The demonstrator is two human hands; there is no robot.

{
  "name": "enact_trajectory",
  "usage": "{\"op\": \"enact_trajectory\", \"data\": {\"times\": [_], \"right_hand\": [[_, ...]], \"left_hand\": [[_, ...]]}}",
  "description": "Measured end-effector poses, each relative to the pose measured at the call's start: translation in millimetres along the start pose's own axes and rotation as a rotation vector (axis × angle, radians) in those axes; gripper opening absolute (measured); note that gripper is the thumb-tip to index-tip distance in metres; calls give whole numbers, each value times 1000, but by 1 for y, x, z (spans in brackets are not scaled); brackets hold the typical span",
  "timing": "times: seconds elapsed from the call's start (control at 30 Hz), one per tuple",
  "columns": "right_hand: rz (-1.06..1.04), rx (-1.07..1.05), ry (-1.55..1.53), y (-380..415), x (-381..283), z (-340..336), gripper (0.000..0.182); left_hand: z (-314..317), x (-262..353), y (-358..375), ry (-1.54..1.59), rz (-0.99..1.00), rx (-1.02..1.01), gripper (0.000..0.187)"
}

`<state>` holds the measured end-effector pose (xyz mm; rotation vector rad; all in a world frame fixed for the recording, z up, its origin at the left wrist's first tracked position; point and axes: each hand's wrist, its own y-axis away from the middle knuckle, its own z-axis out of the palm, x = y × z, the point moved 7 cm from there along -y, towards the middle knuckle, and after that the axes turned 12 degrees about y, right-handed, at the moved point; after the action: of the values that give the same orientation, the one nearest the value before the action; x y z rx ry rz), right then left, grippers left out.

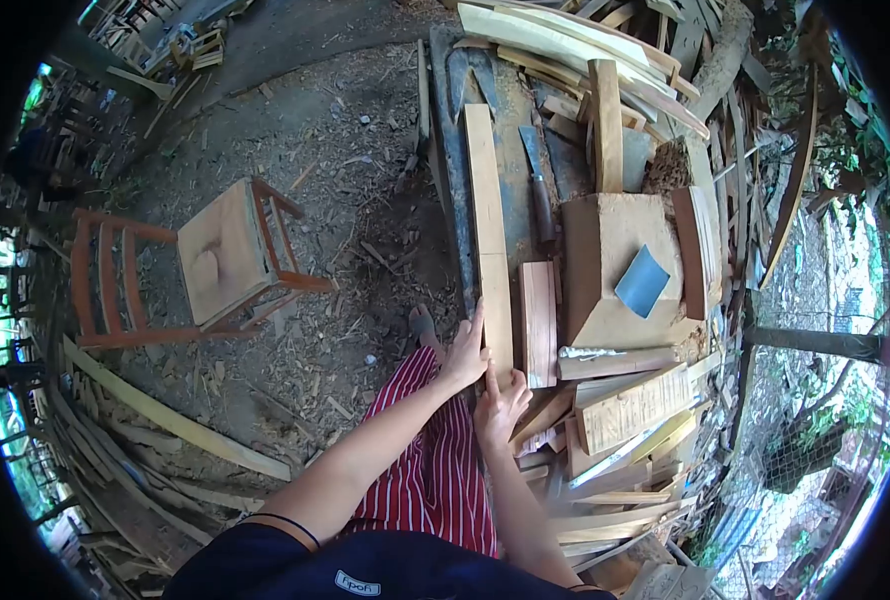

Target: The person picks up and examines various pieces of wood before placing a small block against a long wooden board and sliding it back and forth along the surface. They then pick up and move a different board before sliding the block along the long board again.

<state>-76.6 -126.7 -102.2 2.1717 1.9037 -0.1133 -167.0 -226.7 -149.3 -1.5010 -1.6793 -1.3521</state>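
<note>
A long, narrow wooden board (489,215) lies lengthwise on the workbench, with a thin line across it near its middle. My left hand (465,352) grips the board's left edge near the close end, its index finger stretched along that edge. Just below, my right hand (502,405) is closed around the near end, index finger pointing forward. Some fingertips of both hands are hidden by the board. Right of the board rests a shorter reddish wood block (538,325). A handsaw-like tool with a dark handle (543,208) and bluish blade lies farther up.
The dark workbench edge (455,190) runs along the board's left. A large wooden block (620,240) carries a blue-grey sheet (644,281). Stacked wood offcuts (635,408) crowd the right. A wooden chair (227,255) stands tilted in view on the shaving-strewn ground (335,140).
</note>
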Motion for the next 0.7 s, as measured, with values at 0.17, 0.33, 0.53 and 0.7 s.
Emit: {"op": "enact_trajectory", "data": {"times": [0.17, 0.33, 0.53, 0.7], "right_hand": [[-17, 60, 38, -8, -5, -12, 74], [-27, 35, 38, -19, -11, -32, 75], [-6, -2, 41, -23, -10, -19, 71], [61, -10, 107, -23, -13, -9, 69]], "left_hand": [[-21, 27, -7, -146, 97, 70, 99], [-37, 54, -52, -178, 149, 130, 93], [-36, 41, -81, -115, -72, 86, 93], [-30, 48, -82, -174, 18, 47, 98]]}}
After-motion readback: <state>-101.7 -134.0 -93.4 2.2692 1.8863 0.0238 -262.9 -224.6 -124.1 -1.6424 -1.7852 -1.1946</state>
